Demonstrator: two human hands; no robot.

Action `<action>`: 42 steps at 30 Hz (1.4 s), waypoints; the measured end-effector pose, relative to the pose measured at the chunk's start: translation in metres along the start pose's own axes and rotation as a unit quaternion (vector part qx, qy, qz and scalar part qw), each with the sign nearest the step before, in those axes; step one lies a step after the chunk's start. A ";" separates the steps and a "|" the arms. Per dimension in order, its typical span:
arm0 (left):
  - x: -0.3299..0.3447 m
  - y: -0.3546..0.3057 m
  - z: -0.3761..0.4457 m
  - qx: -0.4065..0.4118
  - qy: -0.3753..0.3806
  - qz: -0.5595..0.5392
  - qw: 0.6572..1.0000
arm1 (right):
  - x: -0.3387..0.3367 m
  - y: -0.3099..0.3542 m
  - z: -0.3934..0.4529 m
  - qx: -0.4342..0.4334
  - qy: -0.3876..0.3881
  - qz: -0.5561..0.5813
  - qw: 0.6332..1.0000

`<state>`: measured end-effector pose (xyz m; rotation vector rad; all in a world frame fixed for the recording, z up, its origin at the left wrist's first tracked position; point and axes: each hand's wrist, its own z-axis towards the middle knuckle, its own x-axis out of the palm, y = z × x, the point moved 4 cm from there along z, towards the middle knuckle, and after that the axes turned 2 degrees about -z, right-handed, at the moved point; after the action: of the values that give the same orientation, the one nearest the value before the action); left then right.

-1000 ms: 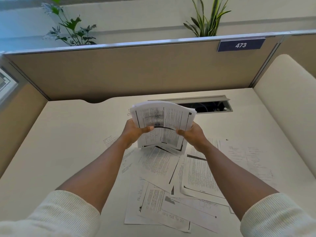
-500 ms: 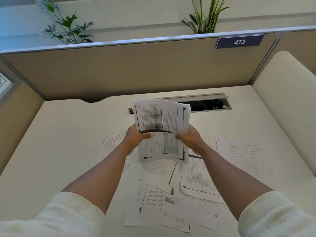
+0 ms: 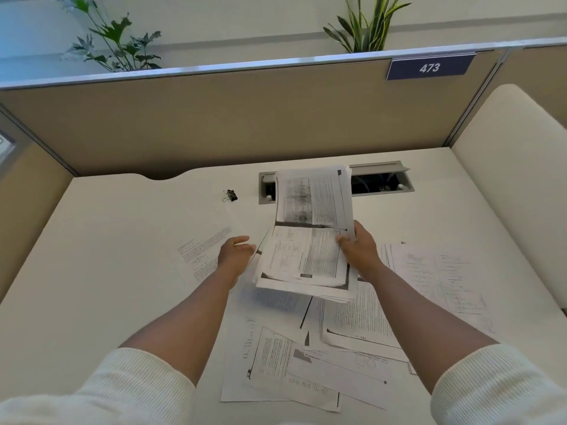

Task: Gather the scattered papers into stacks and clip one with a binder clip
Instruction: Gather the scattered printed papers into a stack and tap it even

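Note:
My right hand [image 3: 357,246] grips the right edge of a stack of printed papers [image 3: 310,234], held tilted above the desk, thumb on the top sheet. My left hand [image 3: 234,253] hovers just left of the stack with relaxed fingers and holds nothing. Several loose sheets [image 3: 306,363] lie scattered on the white desk [image 3: 107,271] beneath and in front of my arms. One sheet [image 3: 204,253] lies to the left and another [image 3: 445,277] to the right. A small black binder clip [image 3: 230,195] lies at the back of the desk, left of the stack.
An open grey cable hatch [image 3: 380,182] is set into the desk behind the stack. Tan partition walls [image 3: 245,118] close in the desk at the back and left. A cream rounded panel [image 3: 515,167] stands on the right. Plants rise behind the partition.
My left hand has let go of the stack and moved away to the left. The stack now hangs from my right hand alone, lower and shifted right, uncovering the binder clip.

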<state>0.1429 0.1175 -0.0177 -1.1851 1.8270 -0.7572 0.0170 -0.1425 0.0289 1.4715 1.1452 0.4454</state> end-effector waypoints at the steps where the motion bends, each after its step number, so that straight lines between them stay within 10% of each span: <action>1: -0.001 0.008 0.001 -0.015 -0.010 0.037 0.999 | -0.003 -0.003 0.001 0.010 -0.007 -0.002 1.000; 15: 0.027 0.059 -0.025 -0.084 -0.038 0.409 0.908 | -0.032 -0.032 -0.001 0.076 -0.044 -0.038 0.995; 42: -0.033 0.060 -0.012 -0.031 -0.057 0.162 0.985 | -0.003 -0.038 0.005 0.081 -0.010 -0.057 0.995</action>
<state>0.1140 0.1713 -0.0505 -0.9179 1.8954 -0.4408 0.0044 -0.1527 -0.0058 1.5378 1.2665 0.2637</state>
